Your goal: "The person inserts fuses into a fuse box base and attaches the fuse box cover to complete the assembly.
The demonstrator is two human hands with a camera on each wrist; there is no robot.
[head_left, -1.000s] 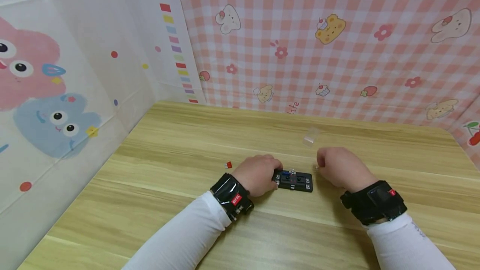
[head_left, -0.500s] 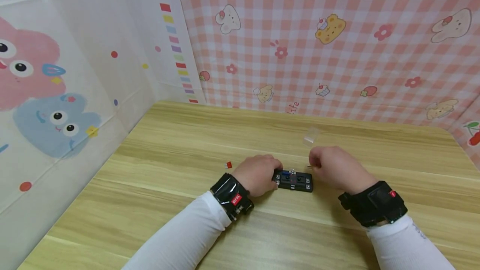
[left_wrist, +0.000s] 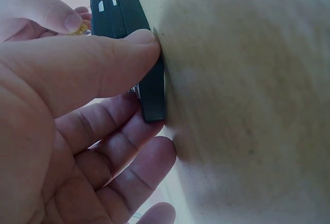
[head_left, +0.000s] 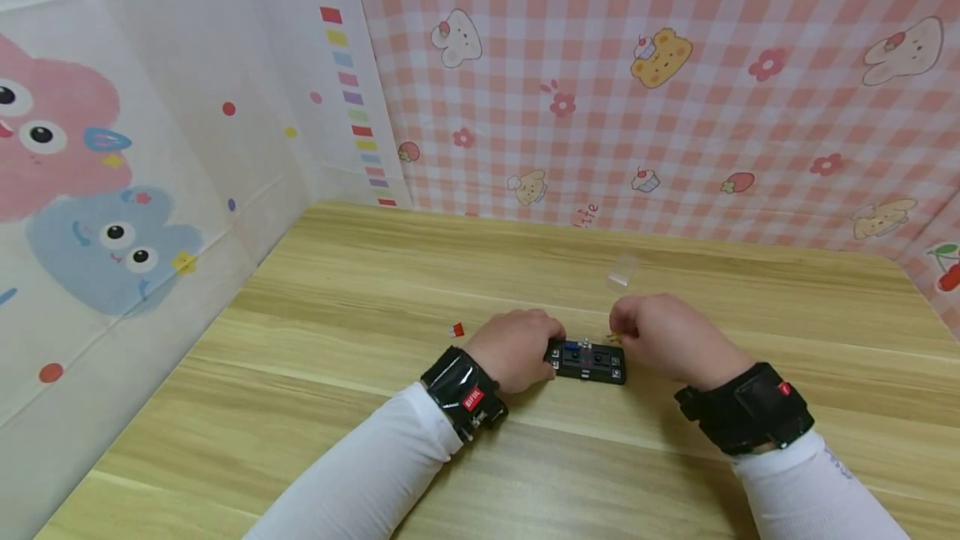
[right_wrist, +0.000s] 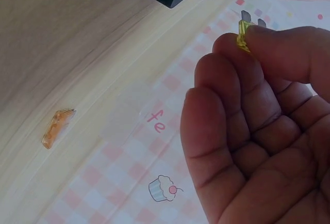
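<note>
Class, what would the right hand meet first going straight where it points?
Probably the black rectangular plastic block, ahead of the pinched yellow translucent two-pronged piece. Depth is unclear; the right hand might pass above it.

The table (head_left: 337, 315) has a light wood-grain surface with darker streaks. The block (head_left: 592, 375), black and rectangular, lies flat on it, long sides running left to right in the head view. The red fuse (head_left: 459, 329) lies apart to the block's left. The clear piece (head_left: 619, 278) lies behind the block. The right wrist view shows the orange fuse (right_wrist: 56, 129) on the surface.
</note>
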